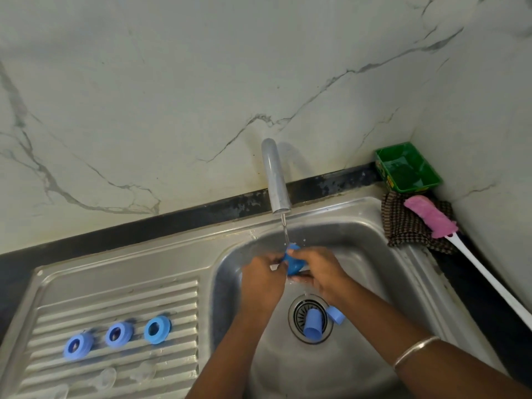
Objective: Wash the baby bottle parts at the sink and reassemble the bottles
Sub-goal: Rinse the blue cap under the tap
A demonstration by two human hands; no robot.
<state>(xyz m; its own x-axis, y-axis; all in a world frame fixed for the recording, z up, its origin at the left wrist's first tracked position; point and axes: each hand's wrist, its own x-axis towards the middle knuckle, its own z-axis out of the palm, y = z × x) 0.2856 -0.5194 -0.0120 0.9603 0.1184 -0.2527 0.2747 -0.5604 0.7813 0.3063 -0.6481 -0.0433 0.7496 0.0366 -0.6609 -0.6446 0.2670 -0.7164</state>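
Note:
Under the running tap (275, 180), my left hand (260, 276) and my right hand (319, 272) both hold a blue bottle cap (292, 262) over the sink basin (362, 254). Water falls onto the cap. Two lighter blue caps lie at the drain: one (312, 325) on the strainer, another (335, 314) beside it, partly under my right forearm. Three blue screw rings (78, 346) (118, 334) (157, 329) sit in a row on the ribbed drainboard (115, 298). Clear teats (105, 378) lie in front of them, faint and hard to make out.
A pink bottle brush (431, 217) with a long white handle lies on a checked cloth (408, 226) at the sink's right edge. A green tub (407, 167) stands in the back right corner. The marble wall rises right behind the tap.

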